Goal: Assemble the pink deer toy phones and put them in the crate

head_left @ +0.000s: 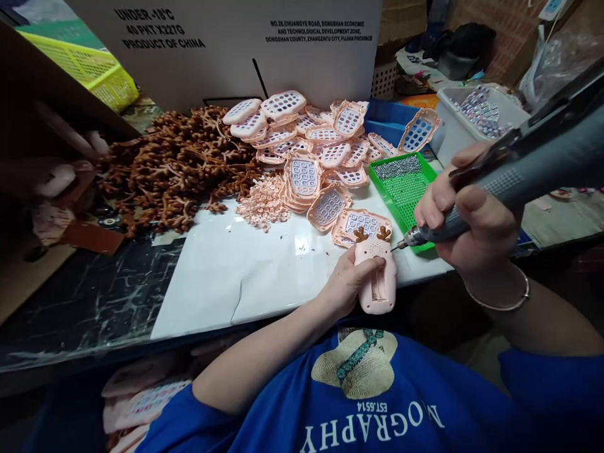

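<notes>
1. The left hand (349,283) has its fingers curled around the pink toy (376,277) and grips it from the left side. The toy is back side up, with brown antlers on top, and lies just below the green tray (406,196).
2. The right hand (467,214) is closed firmly around the electric screwdriver (519,170), just right of the green tray. The bit tip sits at the toy's upper right corner.
3. Silver screws (397,167) fill the far end of the green tray.
4. Left of the green tray lie keypad shells (306,138) in a loose pile. Farther left are small pink rings (264,202), then brown antler pieces (174,157).
5. A bracelet (500,303) circles the right wrist, below and to the right of the green tray.
</notes>
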Tool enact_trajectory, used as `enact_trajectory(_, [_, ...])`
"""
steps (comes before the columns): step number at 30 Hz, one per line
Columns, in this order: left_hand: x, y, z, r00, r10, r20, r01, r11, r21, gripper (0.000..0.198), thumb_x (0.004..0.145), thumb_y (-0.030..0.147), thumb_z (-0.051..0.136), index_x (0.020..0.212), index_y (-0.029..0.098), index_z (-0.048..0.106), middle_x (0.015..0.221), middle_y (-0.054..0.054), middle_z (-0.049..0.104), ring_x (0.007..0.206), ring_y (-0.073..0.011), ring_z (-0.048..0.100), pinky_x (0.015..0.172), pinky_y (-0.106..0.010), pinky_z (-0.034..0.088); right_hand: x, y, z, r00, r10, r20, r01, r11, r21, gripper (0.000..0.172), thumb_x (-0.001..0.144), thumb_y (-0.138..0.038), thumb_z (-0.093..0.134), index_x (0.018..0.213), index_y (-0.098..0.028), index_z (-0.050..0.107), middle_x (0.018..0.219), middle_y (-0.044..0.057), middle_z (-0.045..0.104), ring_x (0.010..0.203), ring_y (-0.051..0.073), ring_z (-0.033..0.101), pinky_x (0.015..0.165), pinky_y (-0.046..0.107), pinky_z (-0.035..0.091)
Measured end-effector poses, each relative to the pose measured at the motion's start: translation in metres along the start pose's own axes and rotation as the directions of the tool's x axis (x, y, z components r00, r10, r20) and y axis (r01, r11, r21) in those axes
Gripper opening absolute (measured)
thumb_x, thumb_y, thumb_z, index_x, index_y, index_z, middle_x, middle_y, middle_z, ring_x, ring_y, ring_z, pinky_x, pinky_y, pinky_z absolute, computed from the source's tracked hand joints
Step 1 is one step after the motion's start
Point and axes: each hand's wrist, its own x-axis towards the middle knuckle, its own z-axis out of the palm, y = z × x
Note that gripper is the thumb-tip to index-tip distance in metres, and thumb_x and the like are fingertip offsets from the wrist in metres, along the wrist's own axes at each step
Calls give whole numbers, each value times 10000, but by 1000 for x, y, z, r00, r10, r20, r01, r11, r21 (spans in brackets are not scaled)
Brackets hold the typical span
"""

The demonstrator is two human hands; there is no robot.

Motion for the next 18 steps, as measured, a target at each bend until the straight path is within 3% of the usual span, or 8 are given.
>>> enact_trajectory(7, [0, 0, 0, 1000, 5, -14, -5, 1000, 4, 431, 663, 325, 802, 1009, 160, 607, 876, -39, 708, 755, -181, 643, 719, -298, 491, -1, 9, 2, 995, 61, -76, -75, 978, -195, 372, 777, -574, 672, 981, -326, 485, 648, -39, 447, 462, 162, 501, 467, 352, 427])
enact_trajectory(14, [-1, 3, 2, 1000, 3, -21, -3, 1000, -5, 425, 659, 303, 804, 1015, 166, 616, 884, -31, 706, 759, -172, 637, 731, -290, 490, -4, 20, -5, 998, 61, 11, -55, 958, -281, 478, 779, -717, 630, 1036, -338, 496, 617, -40, 479, 485, 177, 541, 515, 381, 493])
enact_trajectory(18, [-2, 3, 3, 999, -5, -34, 5, 1000, -17, 417, 658, 295, 803, 1002, 166, 605, 864, -27, 700, 740, -169, 633, 718, -290, 493, -7, 27, -4, 996, 49, 80, -33, 981, -189, 393, 814, -588, 686, 1030, -318, 500, 665, -48, 507, 494, 152, 541, 523, 356, 502])
